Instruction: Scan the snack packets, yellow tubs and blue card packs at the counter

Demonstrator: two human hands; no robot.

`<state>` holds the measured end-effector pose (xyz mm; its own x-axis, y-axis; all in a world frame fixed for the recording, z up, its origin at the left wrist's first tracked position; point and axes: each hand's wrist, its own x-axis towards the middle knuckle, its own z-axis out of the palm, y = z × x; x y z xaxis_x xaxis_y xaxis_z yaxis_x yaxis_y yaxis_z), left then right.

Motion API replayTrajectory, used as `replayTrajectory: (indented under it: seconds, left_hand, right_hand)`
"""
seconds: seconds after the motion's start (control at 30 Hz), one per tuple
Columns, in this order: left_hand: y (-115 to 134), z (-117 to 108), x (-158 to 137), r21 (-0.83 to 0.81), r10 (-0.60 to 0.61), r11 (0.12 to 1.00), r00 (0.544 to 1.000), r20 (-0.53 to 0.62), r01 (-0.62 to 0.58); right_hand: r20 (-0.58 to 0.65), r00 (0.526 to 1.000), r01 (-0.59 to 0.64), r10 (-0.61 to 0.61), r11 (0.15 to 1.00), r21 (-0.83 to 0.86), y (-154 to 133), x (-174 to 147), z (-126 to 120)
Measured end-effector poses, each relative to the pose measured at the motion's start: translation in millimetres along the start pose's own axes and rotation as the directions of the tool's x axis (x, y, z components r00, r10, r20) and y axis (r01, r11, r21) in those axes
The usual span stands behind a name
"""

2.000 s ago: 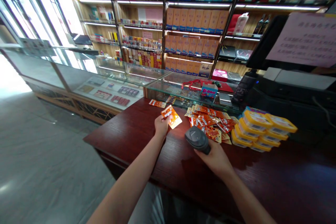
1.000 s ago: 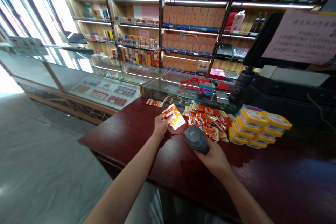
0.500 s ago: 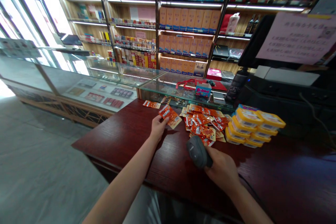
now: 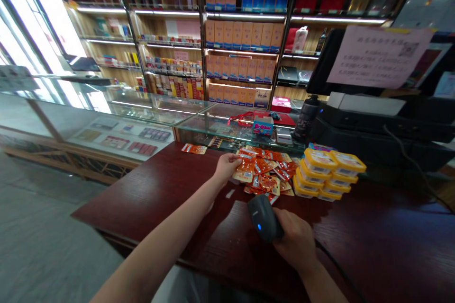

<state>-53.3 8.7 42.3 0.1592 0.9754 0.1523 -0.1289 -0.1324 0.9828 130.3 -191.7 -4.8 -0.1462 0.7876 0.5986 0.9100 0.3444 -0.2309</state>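
Head: hands (image 4: 295, 236) with scanner (image 4: 262, 218), apparently packet (image 4: 245, 172).

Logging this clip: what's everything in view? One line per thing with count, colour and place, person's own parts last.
held packet: one, orange and cream, at the pile's left side
packet pile: many overlapping, orange, on the desk
lone packet: one, orange, desk's far edge
scanner: one, dark grey, above the desk
tubs: several stacked, yellow, right of the pile
small box: one, blue and pink, on the glass case
bottle: one, dark, beside the screen
paper sheet: one, pink, on the screen
shelving: several bays, wood and black, background
left hand: one, bare, gripping the held packet
right hand: one, bare, gripping the scanner
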Motion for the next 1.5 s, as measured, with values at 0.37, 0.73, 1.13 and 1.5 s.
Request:
replayTrajectory:
  seconds: [0.37,0.73,1.13,1.5]
  left_hand:
    - [-7,59,44,0.7,0.196,0.626,0.938,0.285,-0.343]
    - [-19,36,14,0.684,0.449,0.485,0.827,0.339,-0.544]
    - [-19,-57,16,0.909,0.363,0.339,0.925,0.112,-0.243]
    - [-19,-161,68,0.986,0.106,0.082,0.983,-0.152,0.144]
  right_hand:
    - [-0.025,0.998,-0.064,0.063,0.998,-0.007,4,4,-8]
    - [-0.005,0.997,-0.076,0.076,0.997,0.015,4,5,-12]
    - [-0.001,1.0,-0.024,0.024,1.0,-0.013,11,-7,-4]
    - [-0.073,0.986,0.143,-0.148,0.987,-0.069,27,-7,6]
